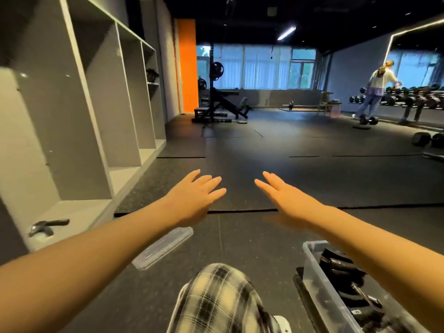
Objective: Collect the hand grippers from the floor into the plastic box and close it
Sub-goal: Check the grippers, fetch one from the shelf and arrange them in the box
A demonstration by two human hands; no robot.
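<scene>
My left hand (194,195) and my right hand (286,198) are stretched out in front of me above the dark floor, fingers straight, holding nothing. The clear plastic box (319,270) stands open on the floor at the lower right, under my right forearm, with several black hand grippers (341,267) inside. Its clear lid (163,247) lies flat on the floor under my left forearm. One more black hand gripper (48,227) lies on the bottom shelf of the grey unit at the lower left.
Grey open shelving (101,111) runs along the left wall. My knee in checked trousers (221,299) is at the bottom middle. A squat rack and bench (216,102) stand far ahead; dumbbell racks (408,97) and a person are at the far right.
</scene>
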